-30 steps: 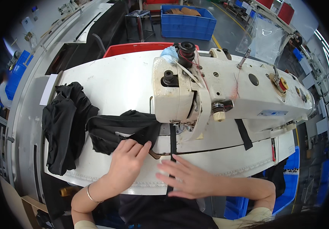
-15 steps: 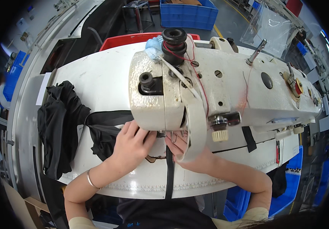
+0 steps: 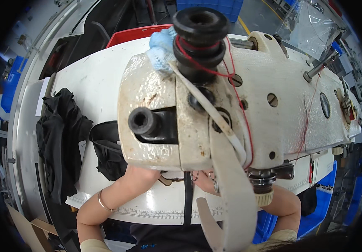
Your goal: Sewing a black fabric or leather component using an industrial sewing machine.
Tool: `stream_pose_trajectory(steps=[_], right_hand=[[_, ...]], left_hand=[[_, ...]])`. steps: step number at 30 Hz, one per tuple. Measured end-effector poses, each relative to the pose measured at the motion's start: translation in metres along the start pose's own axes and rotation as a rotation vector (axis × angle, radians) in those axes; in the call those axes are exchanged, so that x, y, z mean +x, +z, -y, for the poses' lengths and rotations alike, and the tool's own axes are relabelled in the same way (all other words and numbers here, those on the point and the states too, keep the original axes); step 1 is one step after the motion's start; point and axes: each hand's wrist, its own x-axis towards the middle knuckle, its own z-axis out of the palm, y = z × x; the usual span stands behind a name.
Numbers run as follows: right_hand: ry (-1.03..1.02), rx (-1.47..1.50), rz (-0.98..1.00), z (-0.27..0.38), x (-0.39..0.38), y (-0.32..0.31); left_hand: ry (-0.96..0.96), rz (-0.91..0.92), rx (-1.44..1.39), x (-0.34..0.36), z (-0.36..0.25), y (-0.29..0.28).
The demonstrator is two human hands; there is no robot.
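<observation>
The white sewing machine head (image 3: 147,75) fills the middle, with red thread, black knobs and a light blue cloth (image 3: 160,48) on it. My left hand (image 3: 143,174) reaches under the machine head beside a black fabric pouch (image 3: 107,151); its fingers are hidden. My right hand (image 3: 204,182) is under the needle area, partly behind the pale machine guard (image 3: 235,201); its grip is hidden. A long black zipper tape (image 3: 187,201) runs between my hands down to the table's front edge.
The white table (image 3: 92,75) holds a heap of black fabric (image 3: 61,143) at left. A red bin (image 3: 126,32) and blue crate (image 3: 208,8) stand behind it. A blue bin (image 3: 319,210) is below at right, a cardboard piece (image 3: 25,222) at lower left.
The view has moved much closer over the machine head, which now looms larger and hides more. My hands went up from the front of the table to under the needle area.
</observation>
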Motion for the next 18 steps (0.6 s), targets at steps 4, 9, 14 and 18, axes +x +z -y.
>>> stream_pose_trajectory(steps=[4,9,14,18], right_hand=[[-0.037,-0.106,-0.113,-0.001,0.008,0.025],[-0.029,-0.149,-0.201,0.002,0.011,0.035],[-0.106,-0.204,-0.167,0.001,0.01,0.018],[-0.238,-0.222,-0.196,-0.001,0.015,0.016]], left_hand=[[0.123,-0.053,0.099,0.003,-0.005,0.005],[0.109,-0.002,0.183,0.0,-0.016,0.001],[0.056,-0.058,0.155,-0.004,-0.018,-0.006],[0.01,-0.021,0.108,-0.005,-0.017,-0.004]])
